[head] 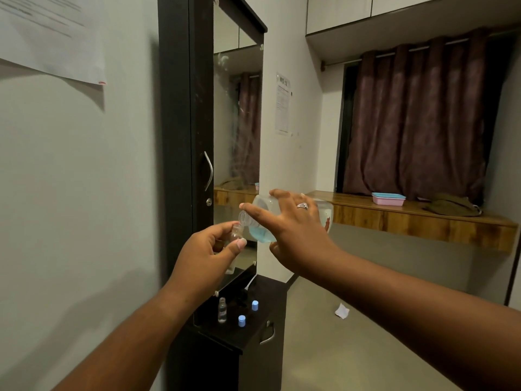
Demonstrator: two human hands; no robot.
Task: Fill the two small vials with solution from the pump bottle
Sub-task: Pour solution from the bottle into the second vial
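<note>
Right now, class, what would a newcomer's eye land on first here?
Centre frame, the right hand tips a clear bottle of blue solution toward a small vial pinched in the left hand. Below, on the dark cabinet top, stand a second vial and two blue caps.

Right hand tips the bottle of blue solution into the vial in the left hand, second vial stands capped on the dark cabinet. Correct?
One error: the second vial stands uncapped. The head view shows two blue caps loose beside it on the dark cabinet. The rest holds: right hand tips the bottle into the vial in the left hand.
</note>
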